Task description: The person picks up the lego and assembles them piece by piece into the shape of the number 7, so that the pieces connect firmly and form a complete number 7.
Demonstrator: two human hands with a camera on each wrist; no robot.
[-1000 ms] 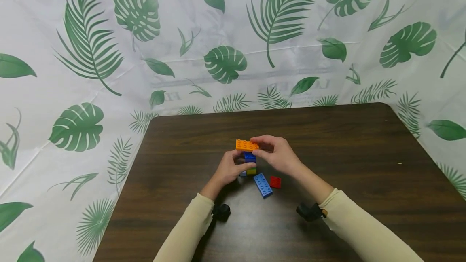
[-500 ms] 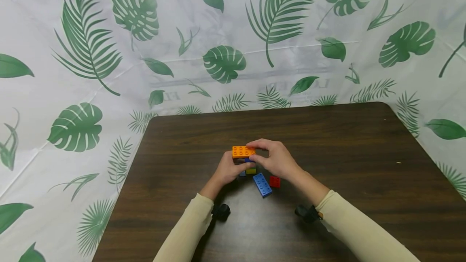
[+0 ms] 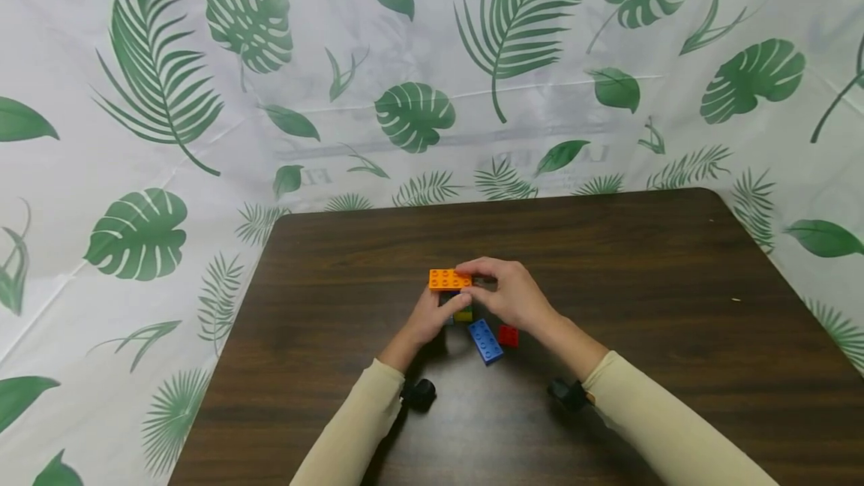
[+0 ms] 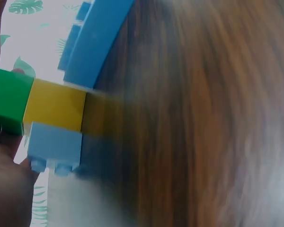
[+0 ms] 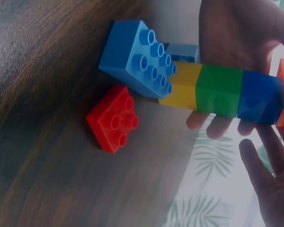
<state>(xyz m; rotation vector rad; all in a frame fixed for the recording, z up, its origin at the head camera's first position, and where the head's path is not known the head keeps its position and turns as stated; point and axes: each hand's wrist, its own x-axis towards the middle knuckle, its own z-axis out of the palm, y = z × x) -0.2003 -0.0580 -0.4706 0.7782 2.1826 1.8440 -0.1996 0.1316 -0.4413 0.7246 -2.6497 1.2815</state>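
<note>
A tower of building blocks stands on the table, with a yellow block (image 5: 182,85) at the bottom, a green block (image 5: 218,90) above it and a dark blue block (image 5: 259,97) higher up. My left hand (image 3: 427,316) grips the tower, thumb in front and fingers behind. At the top lies an orange building block (image 3: 444,280) with its studs up, and my right hand (image 3: 509,292) pinches its right end between thumb and fingers. Whether it is pressed fully down is hidden. Beside the yellow block sits a small light blue block (image 4: 54,145).
A long blue block (image 3: 486,341) lies just in front of the tower. To its right is a small red block (image 3: 508,336). The brown wooden table (image 3: 641,261) reaches back to a white leaf-patterned sheet (image 3: 418,36).
The orange block has moved slightly left and come down over the tower with my right hand. My left hand still grips the tower, its thumb now higher near the orange block.
</note>
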